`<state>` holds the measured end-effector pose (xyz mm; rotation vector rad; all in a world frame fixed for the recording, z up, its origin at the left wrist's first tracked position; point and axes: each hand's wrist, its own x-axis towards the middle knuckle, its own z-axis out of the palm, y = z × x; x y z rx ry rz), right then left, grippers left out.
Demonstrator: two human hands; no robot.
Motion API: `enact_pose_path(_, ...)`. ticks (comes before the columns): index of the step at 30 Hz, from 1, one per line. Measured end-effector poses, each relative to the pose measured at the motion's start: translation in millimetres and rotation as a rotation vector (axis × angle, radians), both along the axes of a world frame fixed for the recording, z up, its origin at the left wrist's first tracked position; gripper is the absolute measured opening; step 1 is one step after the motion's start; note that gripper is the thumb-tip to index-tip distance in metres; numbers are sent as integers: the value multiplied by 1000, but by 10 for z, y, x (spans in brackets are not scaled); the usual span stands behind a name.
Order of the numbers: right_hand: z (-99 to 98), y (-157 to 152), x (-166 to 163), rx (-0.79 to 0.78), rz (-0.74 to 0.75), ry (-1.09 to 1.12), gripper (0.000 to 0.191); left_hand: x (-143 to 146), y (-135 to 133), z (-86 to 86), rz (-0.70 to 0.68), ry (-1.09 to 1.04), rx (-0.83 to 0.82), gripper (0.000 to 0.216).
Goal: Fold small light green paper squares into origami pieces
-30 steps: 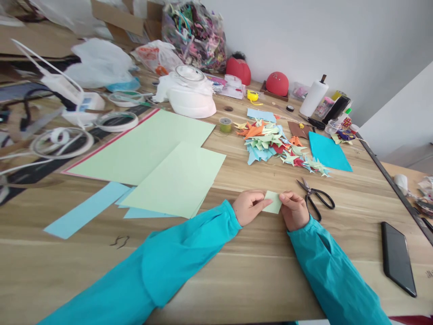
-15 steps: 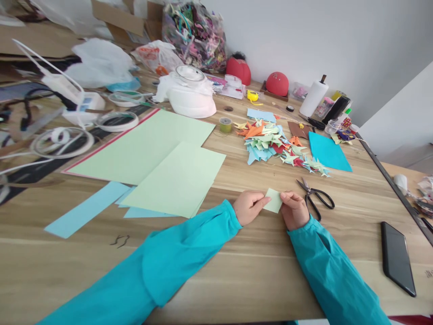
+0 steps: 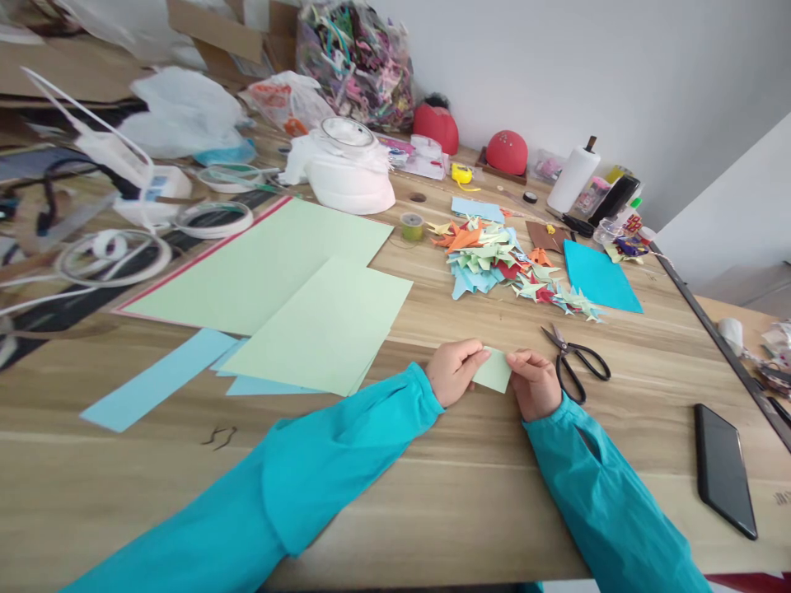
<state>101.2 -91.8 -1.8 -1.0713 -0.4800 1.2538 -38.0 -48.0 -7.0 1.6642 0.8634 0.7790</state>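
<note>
A small pale green piece of paper (image 3: pixel 494 371) is held between both hands just above the wooden table (image 3: pixel 432 494). My left hand (image 3: pixel 454 372) pinches its left edge with fingers closed. Fingers of my right hand (image 3: pixel 536 383) are closed on its right edge. Both arms wear teal sleeves. Black-handled scissors (image 3: pixel 574 360) lie just right of my right hand. A heap of small folded paper shapes (image 3: pixel 500 263) in orange, green, blue and red lies farther back.
Large light green sheets (image 3: pixel 290 288) and blue strips (image 3: pixel 154 379) lie to the left. A teal sheet (image 3: pixel 599 276) is at the right, a black phone (image 3: pixel 724 469) near the right edge. Tape rolls, plastic bags, a white container (image 3: pixel 349 173) and red cushions crowd the back.
The paper piece has shifted slightly left and tilted between the fingers. The hands have stayed almost in place.
</note>
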Motion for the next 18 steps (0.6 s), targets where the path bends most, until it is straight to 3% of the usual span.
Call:
enact_pose_path(7, -2, -1, 16, 16, -21, 31, 18, -28, 1, 54, -2, 9, -14, 39)
enact_pose_path(13, -17, 4, 12, 38, -49, 47, 18, -13, 5, 9, -93, -85, -22, 35)
enact_pose_path(18, 1, -19, 9, 72, 15, -30, 19, -27, 21, 38, -114, -148, -184, 31)
